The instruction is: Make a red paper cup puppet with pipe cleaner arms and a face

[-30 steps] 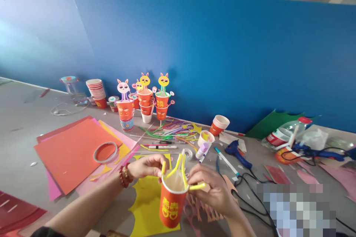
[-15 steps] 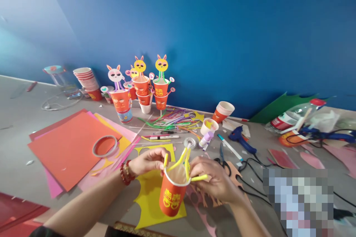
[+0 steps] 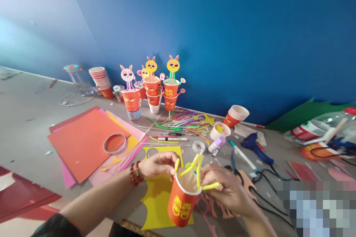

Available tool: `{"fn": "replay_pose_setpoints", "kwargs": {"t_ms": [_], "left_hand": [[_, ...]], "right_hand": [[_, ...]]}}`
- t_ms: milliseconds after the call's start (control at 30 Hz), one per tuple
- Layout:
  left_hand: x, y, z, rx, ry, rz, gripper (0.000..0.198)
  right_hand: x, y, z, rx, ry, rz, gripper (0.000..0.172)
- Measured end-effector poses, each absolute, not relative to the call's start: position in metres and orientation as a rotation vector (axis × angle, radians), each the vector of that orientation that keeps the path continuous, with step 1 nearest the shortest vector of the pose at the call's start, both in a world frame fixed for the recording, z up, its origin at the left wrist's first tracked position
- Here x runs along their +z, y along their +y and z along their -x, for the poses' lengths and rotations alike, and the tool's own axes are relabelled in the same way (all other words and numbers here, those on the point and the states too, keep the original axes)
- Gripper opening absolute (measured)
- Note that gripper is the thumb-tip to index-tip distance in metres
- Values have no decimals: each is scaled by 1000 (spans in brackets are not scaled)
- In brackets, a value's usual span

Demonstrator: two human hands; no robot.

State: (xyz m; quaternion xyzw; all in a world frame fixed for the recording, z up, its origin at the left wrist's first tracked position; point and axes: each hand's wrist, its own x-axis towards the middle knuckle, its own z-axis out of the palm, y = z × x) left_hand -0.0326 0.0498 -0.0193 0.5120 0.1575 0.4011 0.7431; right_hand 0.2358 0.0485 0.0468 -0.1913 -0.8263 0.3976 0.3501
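Note:
A red paper cup (image 3: 183, 207) with yellow printed characters is tilted toward me over a yellow paper sheet with cut-out edges (image 3: 157, 202). Yellow pipe cleaners (image 3: 199, 170) rise from inside it to a whitish tip, and two ends bend outward over the rim. At the left rim, my left hand (image 3: 161, 164) is closed, thumb and fingers pinching the cup's edge beside one bent end. My right hand (image 3: 222, 185) is closed at the right rim, where the other end sticks out; its fingertips are partly hidden behind the cup and pipe cleaners.
Finished cup figures (image 3: 130, 100) stand by the wall, left of loose pipe cleaners (image 3: 183, 120). Orange paper (image 3: 78, 144) carries a tape roll (image 3: 104, 144). Scissors (image 3: 235, 166), a glue stick (image 3: 217, 144) and a corded blue glue gun (image 3: 257, 148) lie to the right, near stacked cups (image 3: 236, 116).
The view has shifted, so everything appears further right. Both hands keep their hold at the cup's rim, and the cup sits slightly lower in the picture.

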Motion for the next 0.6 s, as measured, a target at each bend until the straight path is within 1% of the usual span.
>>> {"fn": "replay_pose_setpoints", "kwargs": {"t_ms": [133, 400, 600], "left_hand": [[-20, 49, 32, 876, 325, -1077, 27], [-16, 51, 33, 893, 296, -1038, 29], [-12, 51, 32, 911, 302, -1061, 27]], "right_hand": [[44, 51, -238, 1016, -2149, 493, 19], [39, 56, -237, 997, -2157, 487, 24], [38, 55, -238, 977, -2150, 509, 19]]}}
